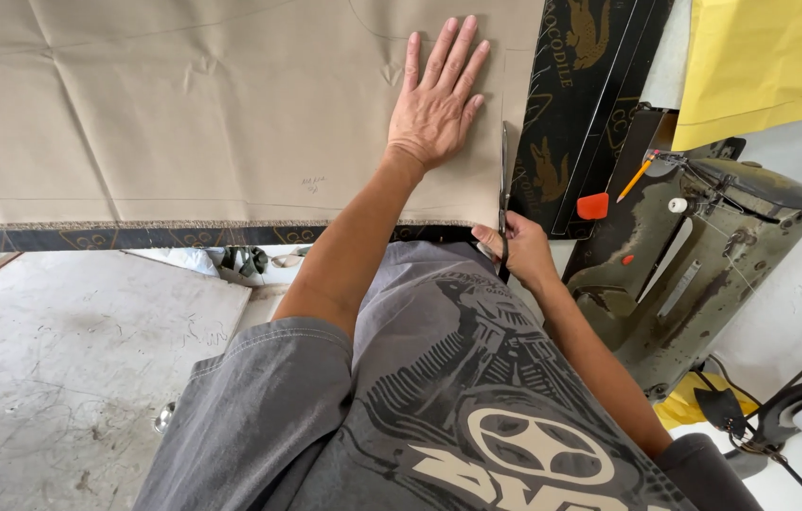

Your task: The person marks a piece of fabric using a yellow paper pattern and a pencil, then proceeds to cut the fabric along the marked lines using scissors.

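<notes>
Matt cloth, worn metal, paper

The tan fabric (183,114) looks matt, smooth and creased; the scissors (503,189) are dull metal; the sewing machine (704,255) is scuffed olive metal; the yellow paper (761,66) is matt.

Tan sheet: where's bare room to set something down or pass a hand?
Free: the tan sheet left of the left hand, up from its frayed lower edge. Crowded: the right side, where the right hand works scissors beside black strips and the sewing machine.

Yellow paper envelope (761,71) top right, above black printed fabric strips (581,95) w/ gold emblems.
</notes>
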